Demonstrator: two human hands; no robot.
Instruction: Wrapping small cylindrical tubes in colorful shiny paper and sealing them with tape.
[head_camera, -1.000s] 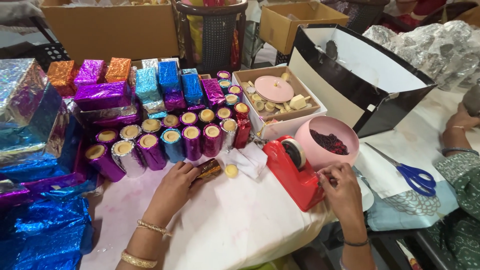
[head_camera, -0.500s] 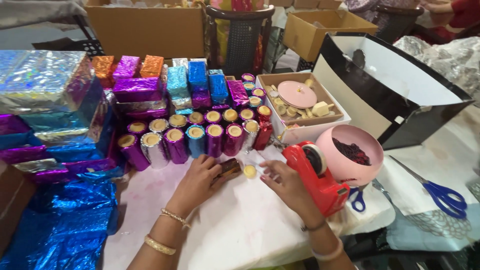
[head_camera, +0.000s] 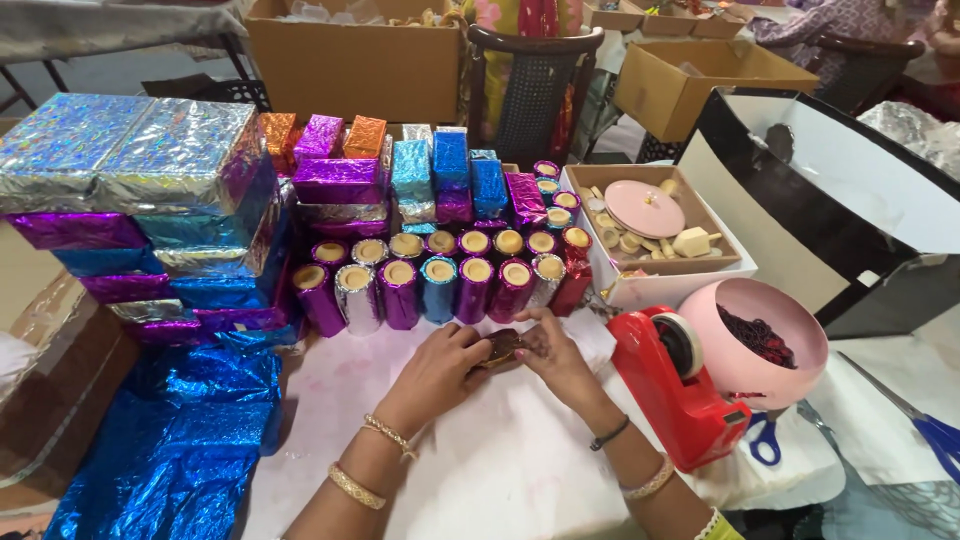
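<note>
Both hands meet over a small brown round piece (head_camera: 503, 347) on the white table cover (head_camera: 500, 460). My left hand (head_camera: 440, 368) grips it from the left, fingers curled around it. My right hand (head_camera: 553, 354) pinches it from the right. Just beyond the hands stand several foil-wrapped tubes (head_camera: 440, 285) in purple, silver, blue and red, with tan open tops. A red tape dispenser (head_camera: 680, 385) sits to the right of my right wrist. Bangles are on both wrists.
Foil-wrapped boxes (head_camera: 150, 200) are stacked at the left, with blue foil sheets (head_camera: 190, 440) below them. A white box (head_camera: 650, 235) holds a pink lid and small wooden pieces. A pink bowl (head_camera: 760, 345), blue-handled scissors (head_camera: 925, 425), a black-and-white box lid (head_camera: 830, 190), cardboard boxes and a chair are around.
My right hand has come away from the tape dispenser and moved left to join my left hand on the small brown piece. The view has shifted to the left.
</note>
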